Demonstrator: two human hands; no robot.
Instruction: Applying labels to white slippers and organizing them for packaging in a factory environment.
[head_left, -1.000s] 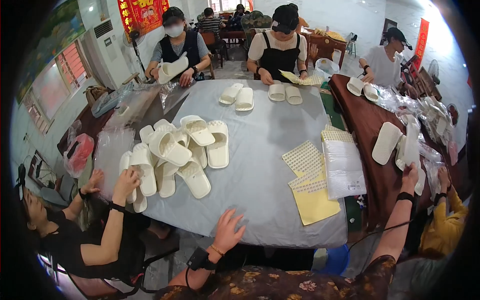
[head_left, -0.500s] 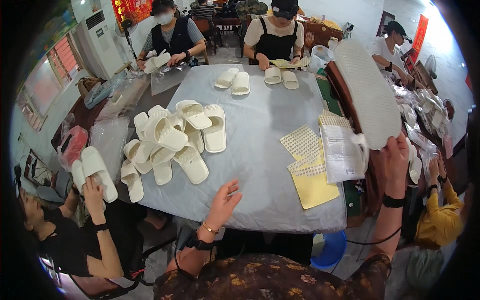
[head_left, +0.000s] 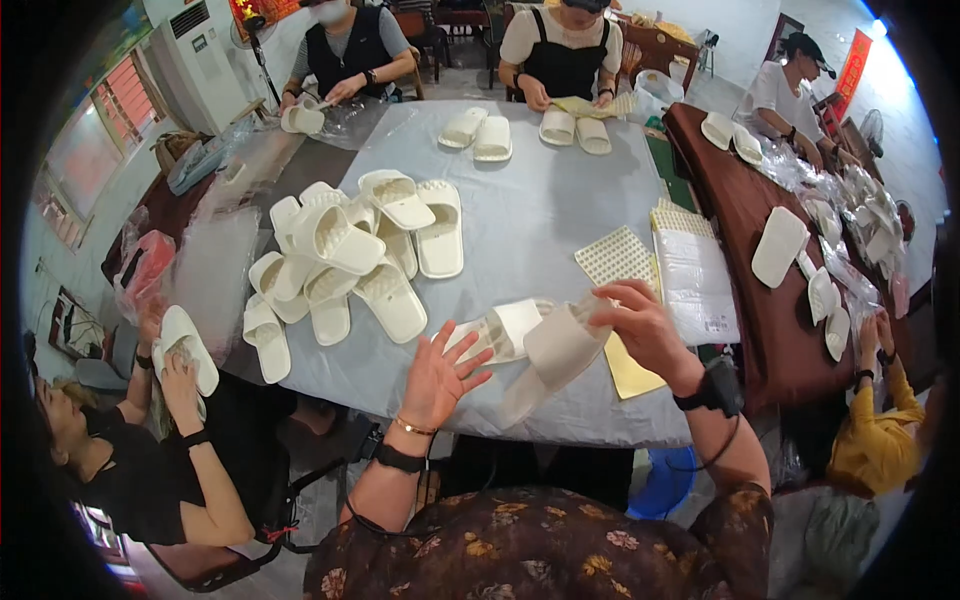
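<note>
Your right hand (head_left: 645,330), just right of the frame's centre, is closed around the upper end of a cream-white foam slipper (head_left: 555,352), thumb and fingers pinching its edge; the slipper hangs tilted down toward the lower left, over the near edge of the grey-covered tabletop (head_left: 540,220). Your left hand (head_left: 438,375), a little lower and to the left, is spread wide open with the fingers fanned and holds nothing; its fingertips sit close to a second cream-white slipper (head_left: 500,330) lying flat on the tabletop, though you cannot tell whether they touch it. Just beyond your right hand lie a dotted cream sheet (head_left: 618,258) and a yellow paper sheet (head_left: 632,372) near the table edge. A heap of matching white slippers (head_left: 345,255) lies at centre left, well apart from both hands.
</note>
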